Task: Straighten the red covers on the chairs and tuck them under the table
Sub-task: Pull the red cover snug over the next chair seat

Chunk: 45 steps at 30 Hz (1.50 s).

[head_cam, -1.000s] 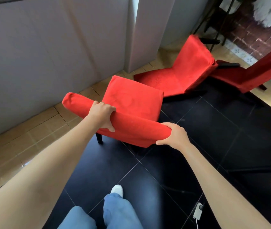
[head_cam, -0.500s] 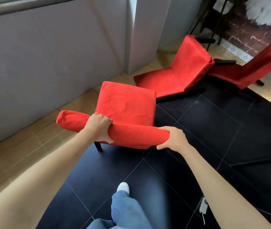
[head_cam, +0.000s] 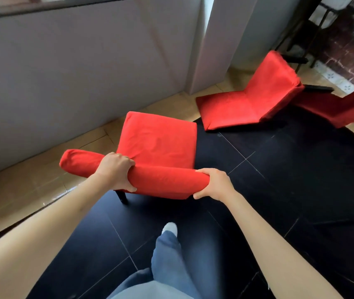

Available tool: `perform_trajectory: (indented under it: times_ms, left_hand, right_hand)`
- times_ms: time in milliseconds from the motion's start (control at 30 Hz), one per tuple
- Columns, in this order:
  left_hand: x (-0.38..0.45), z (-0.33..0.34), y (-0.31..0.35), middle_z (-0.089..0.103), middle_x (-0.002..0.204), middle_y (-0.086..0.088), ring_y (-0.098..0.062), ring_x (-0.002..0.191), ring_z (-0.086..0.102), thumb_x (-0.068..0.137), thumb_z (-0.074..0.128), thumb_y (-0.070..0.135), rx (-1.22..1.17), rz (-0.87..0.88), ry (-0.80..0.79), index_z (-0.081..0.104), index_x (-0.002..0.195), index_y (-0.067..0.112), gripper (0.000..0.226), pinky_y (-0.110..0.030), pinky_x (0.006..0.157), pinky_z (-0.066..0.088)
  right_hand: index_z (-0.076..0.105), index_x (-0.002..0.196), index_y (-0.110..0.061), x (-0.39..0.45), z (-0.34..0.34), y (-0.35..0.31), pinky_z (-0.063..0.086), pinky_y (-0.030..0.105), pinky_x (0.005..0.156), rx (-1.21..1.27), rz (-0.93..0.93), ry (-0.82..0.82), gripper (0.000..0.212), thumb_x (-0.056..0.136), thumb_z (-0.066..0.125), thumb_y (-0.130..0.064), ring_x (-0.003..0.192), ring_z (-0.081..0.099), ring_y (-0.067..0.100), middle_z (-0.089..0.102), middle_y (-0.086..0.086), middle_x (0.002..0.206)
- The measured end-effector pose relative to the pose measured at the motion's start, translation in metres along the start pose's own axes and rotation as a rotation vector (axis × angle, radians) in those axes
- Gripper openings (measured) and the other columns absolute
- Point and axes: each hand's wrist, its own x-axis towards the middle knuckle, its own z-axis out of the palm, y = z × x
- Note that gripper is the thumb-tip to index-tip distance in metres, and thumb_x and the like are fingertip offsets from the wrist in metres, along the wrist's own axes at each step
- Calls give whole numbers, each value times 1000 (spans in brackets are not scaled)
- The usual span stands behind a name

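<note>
Both grips curl around the red-covered top edge of the nearest chair (head_cam: pixel 158 145), the left hand (head_cam: pixel 115 171) toward its left end, the right hand (head_cam: pixel 213 184) at its right end, a toppled chair (head_cam: pixel 249 98) lying beyond it on the floor.

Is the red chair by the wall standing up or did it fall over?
Fallen over. The far chair lies on its back on the floor, its dark legs sticking out sideways.
</note>
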Motion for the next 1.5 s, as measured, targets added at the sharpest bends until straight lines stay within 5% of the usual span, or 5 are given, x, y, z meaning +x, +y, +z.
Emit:
perform_trajectory:
  times_ms: [533,867,1167,1300,1500]
  left_hand:
    - [-134,43,-17,66,93,13,-13,91,63,49,64,74,4,-128,-26,63,92,31,61,-26,80,37]
    - [-178,59,-23,64,95,14,-12,94,62,48,60,77,-10,-146,-49,64,100,32,69,-25,83,40]
    - [-192,71,-1,51,130,3,-23,123,45,46,55,81,-358,-185,69,44,139,31,106,-39,103,28]
    - [-172,54,25,49,133,3,-21,127,42,47,43,85,-550,-144,97,40,142,35,107,-38,107,26]
    - [-127,25,45,54,130,4,-21,123,47,52,41,83,-631,-96,170,45,137,34,99,-38,103,30]
  right_hand:
    - [60,128,-36,-72,71,-36,41,23,81,-66,-125,-64,86,48,93,-36,101,54,9,64,-10,117]
    - [58,129,-35,-102,98,-44,46,28,92,-90,-174,-75,88,48,92,-37,112,56,14,61,-8,125]
    - [40,144,-39,-95,82,-34,42,31,103,-80,-165,-184,107,48,86,-48,125,49,15,52,-7,139]
    - [43,143,-39,-90,53,-21,45,36,103,29,-114,-118,103,49,77,-64,118,55,14,56,-3,137]
    - [43,143,-37,-78,16,4,44,31,99,37,-59,-28,83,69,77,-53,116,54,11,56,-1,136]
